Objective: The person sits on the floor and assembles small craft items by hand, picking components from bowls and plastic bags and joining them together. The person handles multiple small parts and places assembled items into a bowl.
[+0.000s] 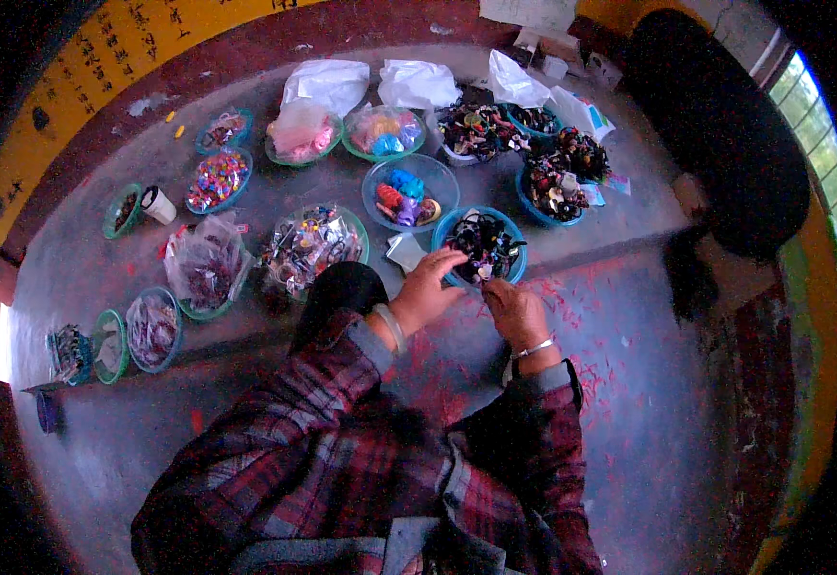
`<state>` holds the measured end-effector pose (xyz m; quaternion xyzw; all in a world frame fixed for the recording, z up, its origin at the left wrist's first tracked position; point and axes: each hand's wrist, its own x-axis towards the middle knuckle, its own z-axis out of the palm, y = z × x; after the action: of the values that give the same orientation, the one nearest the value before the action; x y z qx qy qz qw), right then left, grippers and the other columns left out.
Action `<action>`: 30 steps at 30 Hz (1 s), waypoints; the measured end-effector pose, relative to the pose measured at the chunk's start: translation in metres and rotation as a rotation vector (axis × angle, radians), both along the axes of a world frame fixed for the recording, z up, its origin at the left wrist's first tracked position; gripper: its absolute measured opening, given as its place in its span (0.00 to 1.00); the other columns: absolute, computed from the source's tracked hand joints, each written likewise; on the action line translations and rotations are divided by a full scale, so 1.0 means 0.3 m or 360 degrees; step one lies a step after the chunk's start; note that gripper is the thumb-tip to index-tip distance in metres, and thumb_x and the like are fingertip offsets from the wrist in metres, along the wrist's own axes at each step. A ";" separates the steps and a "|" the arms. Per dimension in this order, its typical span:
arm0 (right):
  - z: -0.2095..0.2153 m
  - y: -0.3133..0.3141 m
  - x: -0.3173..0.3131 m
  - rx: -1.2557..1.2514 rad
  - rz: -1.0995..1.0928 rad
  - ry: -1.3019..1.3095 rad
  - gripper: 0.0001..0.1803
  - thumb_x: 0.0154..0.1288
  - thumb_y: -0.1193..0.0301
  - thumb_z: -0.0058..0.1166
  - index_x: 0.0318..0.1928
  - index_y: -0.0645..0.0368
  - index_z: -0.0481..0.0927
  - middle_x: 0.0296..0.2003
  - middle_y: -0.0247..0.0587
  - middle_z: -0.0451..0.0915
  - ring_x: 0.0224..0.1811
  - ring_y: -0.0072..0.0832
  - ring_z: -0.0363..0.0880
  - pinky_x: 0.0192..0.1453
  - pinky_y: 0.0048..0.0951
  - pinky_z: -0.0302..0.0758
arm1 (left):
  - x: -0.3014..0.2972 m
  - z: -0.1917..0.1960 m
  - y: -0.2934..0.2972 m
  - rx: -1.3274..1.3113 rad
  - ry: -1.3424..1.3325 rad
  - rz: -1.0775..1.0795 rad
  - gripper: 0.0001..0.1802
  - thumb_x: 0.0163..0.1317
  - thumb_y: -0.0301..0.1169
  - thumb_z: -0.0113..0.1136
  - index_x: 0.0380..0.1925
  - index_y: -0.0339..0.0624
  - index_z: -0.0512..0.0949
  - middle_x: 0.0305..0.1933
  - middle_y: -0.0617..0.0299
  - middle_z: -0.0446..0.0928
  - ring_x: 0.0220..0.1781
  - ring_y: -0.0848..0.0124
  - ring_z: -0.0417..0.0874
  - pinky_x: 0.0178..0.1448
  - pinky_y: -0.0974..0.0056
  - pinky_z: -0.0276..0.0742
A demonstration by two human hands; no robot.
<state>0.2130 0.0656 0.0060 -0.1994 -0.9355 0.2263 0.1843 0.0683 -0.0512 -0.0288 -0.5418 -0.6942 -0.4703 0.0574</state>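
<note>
Well, the round blue bowl (522,251) sits on the grey surface (629,335) right at the fingertips, heaped with a tangle of small pieces (486,236), mostly black and glossy, flecked with pink and pale bits; single shapes are too small to make out. The left hand (423,290) is at the bowl's near-left side, fingers bent and thumb apart; I cannot tell whether its grip has anything. The right hand (517,314) is at the near rim, fingers drawn together, though whether that grip pinches a piece cannot be told. A clear bowl (444,185) of colourful bundles stands just beyond.
</note>
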 end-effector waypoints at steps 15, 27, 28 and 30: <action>-0.026 0.008 -0.037 -0.1742 -0.0056 0.0268 0.10 0.51 0.71 0.58 0.34 0.63 0.79 0.28 0.33 0.78 0.27 0.19 0.73 0.32 0.19 0.70 | -0.009 0.031 -0.021 -0.0223 -0.2516 -0.0470 0.10 0.56 0.33 0.55 0.34 0.38 0.77 0.33 0.64 0.78 0.30 0.75 0.77 0.32 0.74 0.72; -0.037 0.005 -0.047 -0.1935 -0.0270 0.0489 0.05 0.52 0.74 0.57 0.29 0.63 0.78 0.24 0.33 0.77 0.24 0.19 0.72 0.29 0.19 0.68 | -0.002 0.024 -0.015 -0.0117 -0.2684 -0.0556 0.09 0.56 0.32 0.54 0.36 0.41 0.76 0.32 0.66 0.77 0.32 0.76 0.76 0.32 0.74 0.72; -0.043 0.010 -0.044 -0.1897 -0.0283 0.0482 0.05 0.51 0.74 0.58 0.29 0.63 0.78 0.24 0.33 0.77 0.24 0.19 0.72 0.28 0.19 0.67 | 0.002 0.028 -0.013 -0.0108 -0.2688 -0.0535 0.09 0.56 0.32 0.54 0.36 0.41 0.76 0.32 0.66 0.77 0.32 0.77 0.76 0.31 0.74 0.71; -0.052 0.010 -0.050 -0.1820 -0.0287 0.0493 0.05 0.51 0.75 0.58 0.28 0.63 0.78 0.23 0.33 0.77 0.23 0.19 0.72 0.27 0.19 0.67 | -0.003 -0.016 -0.009 0.0070 -0.2544 -0.0461 0.10 0.55 0.33 0.56 0.35 0.41 0.75 0.32 0.65 0.76 0.34 0.77 0.75 0.32 0.73 0.71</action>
<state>0.1980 0.0685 -0.0098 -0.3102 -0.6070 0.7038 0.2003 0.0674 -0.0539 -0.0336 -0.1253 -0.4390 -0.7314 -0.5065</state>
